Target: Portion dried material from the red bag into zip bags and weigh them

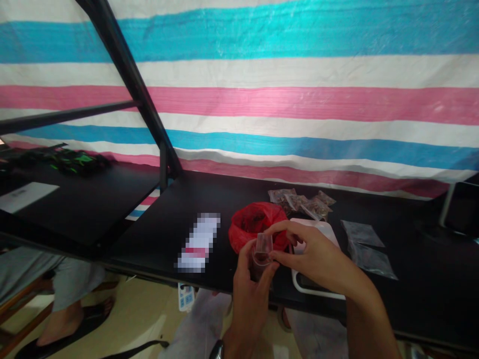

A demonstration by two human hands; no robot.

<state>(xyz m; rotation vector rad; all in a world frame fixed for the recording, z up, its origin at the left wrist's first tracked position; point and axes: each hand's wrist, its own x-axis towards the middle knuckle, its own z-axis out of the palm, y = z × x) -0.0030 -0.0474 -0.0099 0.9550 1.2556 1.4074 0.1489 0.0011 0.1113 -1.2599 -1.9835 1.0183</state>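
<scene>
My left hand is wrapped round a clear plastic cup close to the table's front edge. Over the cup's mouth, my right hand pinches a small clear plastic container between thumb and index finger. Whether that container rests inside the cup's rim or just above it, I cannot tell. Behind both hands an open red plastic bag stands with dark contents inside. A white tray-like device lies under my right hand and forearm, partly hidden by them.
Several small bags of brownish material lie behind the red bag. Flat clear bags are to the right on the black table. At left lie a blurred-out sheet and a black metal frame; a person's foot shows below.
</scene>
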